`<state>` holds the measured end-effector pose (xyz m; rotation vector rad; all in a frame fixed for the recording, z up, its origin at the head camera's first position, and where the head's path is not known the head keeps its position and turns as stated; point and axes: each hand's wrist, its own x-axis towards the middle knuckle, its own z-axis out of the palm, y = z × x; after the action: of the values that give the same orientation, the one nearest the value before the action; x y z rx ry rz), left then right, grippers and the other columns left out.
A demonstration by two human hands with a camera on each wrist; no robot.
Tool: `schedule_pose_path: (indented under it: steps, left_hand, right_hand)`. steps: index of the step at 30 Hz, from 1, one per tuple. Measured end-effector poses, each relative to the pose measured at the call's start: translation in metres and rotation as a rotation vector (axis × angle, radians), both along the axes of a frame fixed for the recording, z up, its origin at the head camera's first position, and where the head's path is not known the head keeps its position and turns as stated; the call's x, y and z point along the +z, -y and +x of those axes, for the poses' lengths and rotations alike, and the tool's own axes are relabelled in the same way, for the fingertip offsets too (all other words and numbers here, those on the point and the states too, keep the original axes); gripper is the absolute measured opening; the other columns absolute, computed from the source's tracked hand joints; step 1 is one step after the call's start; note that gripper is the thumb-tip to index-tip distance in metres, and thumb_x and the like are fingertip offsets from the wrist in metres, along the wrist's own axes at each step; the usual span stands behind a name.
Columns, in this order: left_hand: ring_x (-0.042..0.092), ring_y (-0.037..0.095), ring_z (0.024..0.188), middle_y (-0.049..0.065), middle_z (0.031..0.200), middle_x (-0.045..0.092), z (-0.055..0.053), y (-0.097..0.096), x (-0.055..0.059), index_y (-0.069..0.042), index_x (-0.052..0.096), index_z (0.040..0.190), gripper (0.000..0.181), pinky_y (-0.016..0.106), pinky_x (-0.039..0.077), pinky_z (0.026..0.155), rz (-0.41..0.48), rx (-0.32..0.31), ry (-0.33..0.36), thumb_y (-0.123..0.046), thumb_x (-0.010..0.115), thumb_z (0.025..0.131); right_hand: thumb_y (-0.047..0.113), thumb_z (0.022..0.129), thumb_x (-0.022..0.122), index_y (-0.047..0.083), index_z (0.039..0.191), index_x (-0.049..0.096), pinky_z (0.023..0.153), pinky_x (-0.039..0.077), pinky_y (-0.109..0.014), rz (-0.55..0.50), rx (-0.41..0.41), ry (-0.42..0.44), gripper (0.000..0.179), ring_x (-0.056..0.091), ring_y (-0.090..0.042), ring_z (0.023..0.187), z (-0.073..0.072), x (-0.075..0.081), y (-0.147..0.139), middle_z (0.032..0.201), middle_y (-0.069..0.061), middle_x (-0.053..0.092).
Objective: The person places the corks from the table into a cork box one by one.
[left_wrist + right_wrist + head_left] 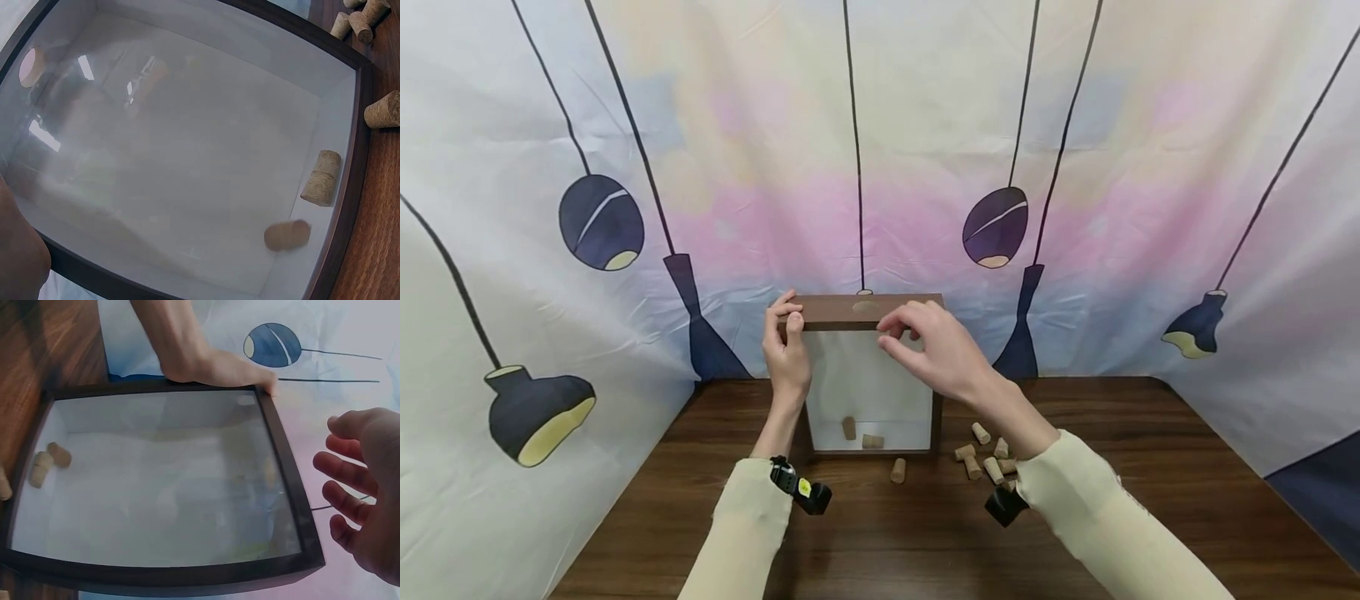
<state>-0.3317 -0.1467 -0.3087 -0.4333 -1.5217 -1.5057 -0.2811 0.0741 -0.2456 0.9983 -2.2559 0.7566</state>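
A brown box frame (827, 310) with a clear front stands upright on the table, a round hole (866, 307) in its top. My left hand (786, 354) grips its upper left corner, thumb at the front edge and fingers over the top. Beside the hole, my right hand (936, 346) hovers at the top right edge with loosely bent fingers and nothing between them. Inside at the bottom, one cork (872, 442) lies on its side; another cork (287, 235), blurred in the left wrist view, is tilted up near it.
One loose cork (898, 471) is on the wooden table (887, 542) in front of the box. Several more corks (992, 469) are heaped to its right, partly under my right forearm. A cloth (925, 108) printed with lamps hangs behind and around the table.
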Motion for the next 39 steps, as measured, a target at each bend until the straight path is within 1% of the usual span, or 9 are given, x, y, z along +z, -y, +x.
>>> schedule_pose_path:
  steps: [4, 6, 11, 15, 17, 25, 30, 37, 39]
  left_hand:
    - [0.042, 0.037, 0.138, 0.027, 0.141, 0.051, 0.000, 0.000, -0.001, 0.012, 0.056, 0.110, 0.029, 0.039, 0.034, 0.104, 0.012, 0.002, -0.005, -0.013, 0.047, 0.099]
    - [0.042, 0.036, 0.137, 0.027, 0.140, 0.051, 0.000, 0.000, -0.001, 0.012, 0.056, 0.110, 0.029, 0.038, 0.034, 0.103, 0.013, 0.004, -0.008, -0.013, 0.047, 0.099]
    - [0.042, 0.036, 0.138, 0.028, 0.140, 0.051, -0.001, -0.001, 0.000, 0.013, 0.056, 0.110, 0.029, 0.043, 0.034, 0.105, 0.003, 0.010, -0.015, -0.013, 0.047, 0.099]
    - [0.041, 0.036, 0.139, 0.028, 0.139, 0.051, -0.001, -0.001, 0.001, 0.013, 0.056, 0.110, 0.029, 0.047, 0.033, 0.106, 0.004, 0.013, -0.014, -0.013, 0.047, 0.099]
    - [0.041, 0.036, 0.139, 0.028, 0.140, 0.051, -0.001, -0.001, 0.001, 0.013, 0.056, 0.110, 0.029, 0.047, 0.034, 0.105, 0.004, 0.012, -0.011, -0.013, 0.047, 0.099]
    - [0.042, 0.035, 0.139, 0.026, 0.141, 0.051, -0.002, -0.001, 0.000, 0.012, 0.056, 0.111, 0.030, 0.031, 0.035, 0.101, 0.003, 0.006, -0.001, -0.014, 0.047, 0.099]
    - [0.044, 0.036, 0.136, 0.026, 0.141, 0.051, -0.002, -0.002, -0.001, 0.012, 0.056, 0.111, 0.029, 0.027, 0.035, 0.100, 0.006, 0.002, -0.006, -0.013, 0.047, 0.099]
    - [0.046, 0.037, 0.133, 0.026, 0.142, 0.050, -0.002, -0.001, -0.002, 0.012, 0.055, 0.112, 0.030, 0.029, 0.035, 0.099, -0.001, -0.007, -0.004, -0.013, 0.046, 0.100]
    - [0.046, 0.037, 0.132, 0.026, 0.142, 0.050, -0.001, -0.001, -0.001, 0.012, 0.055, 0.112, 0.030, 0.029, 0.035, 0.100, -0.003, -0.006, -0.003, -0.013, 0.046, 0.100]
  right_hand:
    - [0.023, 0.095, 0.067, 0.015, 0.102, 0.071, 0.078, 0.046, -0.029, 0.012, -0.022, -0.005, 0.012, 0.058, -0.019, 0.086, 0.004, -0.017, -0.002, 0.093, 0.004, 0.066]
    - [0.023, 0.094, 0.067, 0.015, 0.102, 0.071, 0.076, 0.047, -0.028, 0.023, -0.032, -0.010, 0.011, 0.057, -0.017, 0.084, 0.005, -0.028, -0.003, 0.093, 0.005, 0.066]
    - [0.024, 0.093, 0.069, 0.016, 0.102, 0.072, 0.072, 0.047, -0.025, 0.050, -0.050, 0.005, 0.012, 0.055, -0.010, 0.081, 0.005, -0.054, -0.004, 0.092, 0.008, 0.065]
    - [0.025, 0.093, 0.069, 0.016, 0.103, 0.072, 0.072, 0.047, -0.025, 0.055, -0.052, 0.055, 0.013, 0.057, -0.013, 0.081, 0.005, -0.073, -0.004, 0.091, 0.008, 0.064]
    - [0.025, 0.093, 0.070, 0.016, 0.103, 0.072, 0.072, 0.047, -0.025, 0.053, -0.051, 0.077, 0.014, 0.057, -0.014, 0.081, 0.005, -0.081, -0.003, 0.091, 0.008, 0.064]
    - [0.024, 0.091, 0.072, 0.017, 0.101, 0.071, 0.069, 0.045, -0.023, 0.039, -0.065, 0.159, 0.012, 0.056, -0.014, 0.078, 0.003, -0.113, -0.002, 0.090, 0.007, 0.064]
    - [0.024, 0.091, 0.072, 0.016, 0.102, 0.072, 0.067, 0.043, -0.024, 0.044, -0.100, 0.249, 0.014, 0.057, -0.017, 0.077, -0.002, -0.134, -0.004, 0.090, 0.008, 0.062]
    - [0.026, 0.091, 0.071, 0.019, 0.103, 0.071, 0.061, 0.042, -0.023, 0.074, -0.130, 0.343, 0.014, 0.049, -0.004, 0.069, -0.009, -0.159, -0.005, 0.091, 0.009, 0.061]
    - [0.026, 0.091, 0.071, 0.018, 0.104, 0.071, 0.061, 0.042, -0.023, 0.092, -0.128, 0.360, 0.016, 0.050, -0.003, 0.070, -0.010, -0.165, -0.005, 0.091, 0.009, 0.061]
